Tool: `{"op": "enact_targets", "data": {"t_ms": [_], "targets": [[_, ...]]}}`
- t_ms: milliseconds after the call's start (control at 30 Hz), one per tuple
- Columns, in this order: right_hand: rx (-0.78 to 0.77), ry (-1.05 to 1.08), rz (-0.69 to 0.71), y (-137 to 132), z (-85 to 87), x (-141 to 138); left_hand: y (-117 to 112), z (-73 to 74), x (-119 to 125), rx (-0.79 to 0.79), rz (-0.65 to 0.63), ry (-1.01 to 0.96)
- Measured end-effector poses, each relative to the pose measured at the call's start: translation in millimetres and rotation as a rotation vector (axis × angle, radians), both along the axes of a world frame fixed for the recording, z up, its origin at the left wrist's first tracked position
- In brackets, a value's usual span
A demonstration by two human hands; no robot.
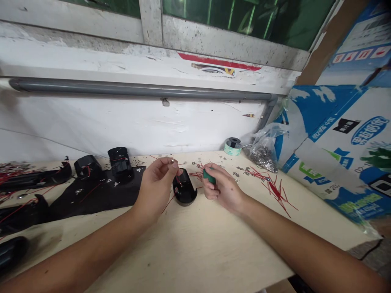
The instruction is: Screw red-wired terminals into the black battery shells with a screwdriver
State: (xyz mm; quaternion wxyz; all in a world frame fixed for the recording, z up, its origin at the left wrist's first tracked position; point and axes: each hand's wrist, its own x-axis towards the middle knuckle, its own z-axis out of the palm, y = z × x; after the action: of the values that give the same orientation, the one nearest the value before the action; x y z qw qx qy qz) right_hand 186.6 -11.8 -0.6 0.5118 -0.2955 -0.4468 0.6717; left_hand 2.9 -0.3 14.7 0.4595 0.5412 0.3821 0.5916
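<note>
Between my hands lies a black plastic housing on the table, open side up, with thin red wire in it. My left hand is held over its left edge, thumb and forefinger pinching a small shiny metal piece. To the right, my right hand is closed round a green handle; whatever tip the tool has is hidden or too small to make out. Red wires lie on the table behind the housing, partly covered by my hands.
More black housings with red wires stand at the left, some on a black sheet. Several cut red wires lie at right. Behind them are a clear bag of metal parts and a tape roll. A blue-white carton borders the right side.
</note>
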Motion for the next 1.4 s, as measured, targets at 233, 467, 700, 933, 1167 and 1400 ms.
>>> {"op": "enact_targets", "data": {"t_ms": [233, 467, 700, 933, 1167, 1400], "targets": [[0.202, -0.099, -0.041, 4.6, -2.0, 0.8, -7.4, 3.7, -1.8, 0.070, -0.062, 0.444], [0.280, -0.205, 0.003, -1.2, -9.9, -6.6, -13.4, 4.8, 2.7, 0.074, -0.225, 0.593], [0.365, -0.332, -0.044, -0.1, -15.1, -5.4, -10.0, -0.3, 3.5, 0.088, -0.304, 0.582], [0.305, -0.295, -0.073, -0.2, -10.8, -7.7, -7.5, -2.9, 0.3, 0.044, -0.192, 0.616], [0.326, -0.351, -0.066, 1.5, -15.5, -4.7, -3.7, -3.0, -2.4, 0.074, -0.072, 0.566], [0.468, -0.475, -0.020, -3.1, -12.9, -4.3, -5.0, -2.7, -0.9, 0.051, -0.110, 0.533]]}}
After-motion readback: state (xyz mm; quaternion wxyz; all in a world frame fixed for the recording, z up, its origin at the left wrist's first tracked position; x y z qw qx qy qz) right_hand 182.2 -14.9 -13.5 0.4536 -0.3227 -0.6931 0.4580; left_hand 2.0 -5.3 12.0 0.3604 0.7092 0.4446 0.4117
